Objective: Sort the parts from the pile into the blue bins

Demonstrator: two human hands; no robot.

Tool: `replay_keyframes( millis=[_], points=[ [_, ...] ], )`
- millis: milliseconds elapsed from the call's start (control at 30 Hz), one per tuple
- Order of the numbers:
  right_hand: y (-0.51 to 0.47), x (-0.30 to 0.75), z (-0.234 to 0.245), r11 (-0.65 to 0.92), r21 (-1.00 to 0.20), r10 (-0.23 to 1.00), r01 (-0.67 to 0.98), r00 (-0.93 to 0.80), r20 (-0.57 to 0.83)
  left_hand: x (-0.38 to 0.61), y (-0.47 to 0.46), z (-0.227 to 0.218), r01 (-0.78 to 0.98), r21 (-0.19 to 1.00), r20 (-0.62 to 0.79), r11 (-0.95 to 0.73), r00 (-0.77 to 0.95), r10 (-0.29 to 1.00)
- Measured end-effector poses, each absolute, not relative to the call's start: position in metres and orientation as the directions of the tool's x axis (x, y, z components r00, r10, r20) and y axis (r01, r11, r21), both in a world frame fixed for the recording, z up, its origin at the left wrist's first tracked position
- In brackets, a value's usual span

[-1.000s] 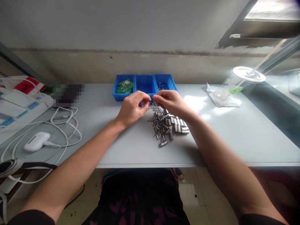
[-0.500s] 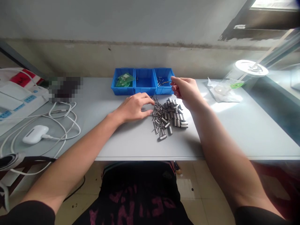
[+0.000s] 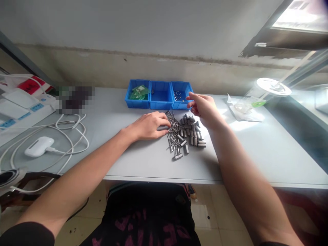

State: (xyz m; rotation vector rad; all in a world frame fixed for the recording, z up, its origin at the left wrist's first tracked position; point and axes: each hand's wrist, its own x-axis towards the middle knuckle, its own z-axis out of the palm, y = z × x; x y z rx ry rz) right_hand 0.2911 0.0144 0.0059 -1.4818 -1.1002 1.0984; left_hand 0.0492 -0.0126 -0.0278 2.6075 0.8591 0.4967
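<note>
Our left hand (image 3: pixel 153 126) is open low over the bench (image 3: pixel 143 164), thumb and fingers parted at the left edge of the loose screws (image 3: pixel 173 130); metal blocks (image 3: pixel 193 136) lie just right of these. Our right hand (image 3: pixel 203 106), released, fingers loosely curled, hovers beside the blue tray's (image 3: pixel 161 105) right compartment, which holds small screws (image 3: pixel 177 96).

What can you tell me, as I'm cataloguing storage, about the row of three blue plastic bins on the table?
The row of three blue plastic bins stands upright on the grey table, near the two-tone wall. Its open-topped, boxy compartments sit side by side. The left holds flat green pieces; the middle, a small dark piece by its left side; the right, several thin metal pins. The right hand is at the right compartment's front corner; whether they touch is unclear.
</note>
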Motion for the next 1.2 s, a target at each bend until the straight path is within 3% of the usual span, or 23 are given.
replay_keyframes(
  millis=[167,367,433,533,600,667,867,1200],
  points=[
    [0.011,0.291,0.008,-0.075,-0.983,0.994,0.17,0.094,-0.06,0.05,-0.012,-0.028,0.512,0.418,0.219,-0.751,0.745,0.63],
    [-0.003,0.279,0.012,0.115,-0.876,0.982,0.469,-0.186,0.03,0.05,-0.011,-0.029,0.545,0.377,0.229,-0.749,0.729,0.645],
    [-0.009,0.277,0.013,0.206,-0.757,0.956,0.619,-0.293,0.021,0.05,-0.01,-0.03,0.551,0.382,0.229,-0.742,0.721,0.654],
    [-0.017,0.274,0.012,0.302,-0.474,0.939,0.827,-0.345,-0.003,0.05,-0.01,-0.031,0.564,0.397,0.227,-0.724,0.704,0.673],
    [-0.021,0.272,0.01,0.322,-0.34,0.937,0.884,-0.349,-0.018,0.049,-0.009,-0.031,0.576,0.396,0.228,-0.716,0.693,0.684],
    [-0.024,0.269,0.008,0.33,-0.284,0.933,0.9,-0.356,-0.044,0.049,-0.01,-0.03,0.584,0.393,0.232,-0.71,0.684,0.691],
    [-0.027,0.259,0.004,0.343,-0.193,0.931,0.919,-0.36,-0.061,0.048,-0.009,-0.032,0.581,0.395,0.238,-0.711,0.683,0.691],
    [-0.027,0.252,0.003,0.362,-0.246,0.926,0.899,-0.377,-0.015,0.047,-0.008,-0.031,0.593,0.402,0.22,-0.698,0.677,0.702]
  ],
)
